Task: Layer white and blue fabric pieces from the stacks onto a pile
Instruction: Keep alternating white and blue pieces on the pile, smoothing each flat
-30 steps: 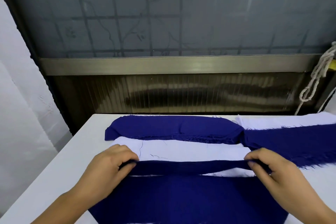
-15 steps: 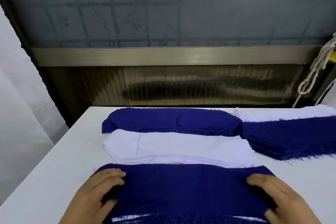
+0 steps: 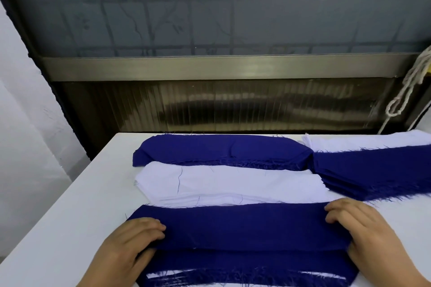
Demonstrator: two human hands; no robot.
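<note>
Blue piece [image 3: 245, 228] flat atop pile

Both hands are laid palm down, well apart. The left hand [image 3: 133, 243] is seen with fingers loosely curled; the right hand [image 3: 363, 230] appears flatter, though its thumb is hidden.

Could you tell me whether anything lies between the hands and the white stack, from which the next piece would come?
Nothing visible does. The left hand and right hand rest on the blue piece atop the pile, and the white stack lies just beyond it, its top uncovered. The blue stacks lie farther back and to the right.
</note>
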